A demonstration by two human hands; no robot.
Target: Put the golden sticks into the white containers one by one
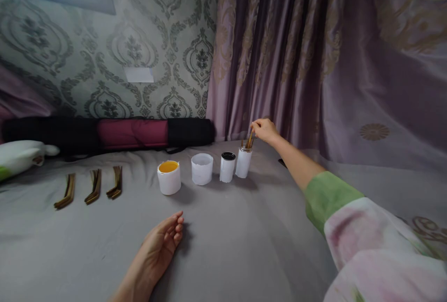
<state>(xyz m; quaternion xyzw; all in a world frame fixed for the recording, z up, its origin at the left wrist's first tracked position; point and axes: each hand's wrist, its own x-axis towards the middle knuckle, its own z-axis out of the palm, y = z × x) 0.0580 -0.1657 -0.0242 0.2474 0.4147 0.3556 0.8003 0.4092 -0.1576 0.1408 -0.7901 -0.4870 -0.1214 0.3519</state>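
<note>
At the right end of the container row, my right hand (pixel 265 130) pinches the top of a thin brown stick (pixel 250 137) that stands in a narrow white-wrapped jar (pixel 243 162). More brown sticks poke out of the jar's mouth. Next to it stands a white cylinder with a black top (pixel 227 168). Further left are a wide white, translucent-looking tub (pixel 201 170) and a white-wrapped tub (pixel 169 181) with orange-yellow inside. My left hand (pixel 162 246) rests near the grey sheet in front of the tubs, palm sideways, fingers loosely curled, holding nothing.
Three bundles of bent brown strips lie at the left: one far left (pixel 66 192), one in the middle (pixel 94 187), one nearer the tubs (pixel 115 183). Behind lies a long black and maroon roll (pixel 134 133). A white plush-like object (pixel 21 157) sits at the left edge; purple curtains (pixel 272 50) hang behind.
</note>
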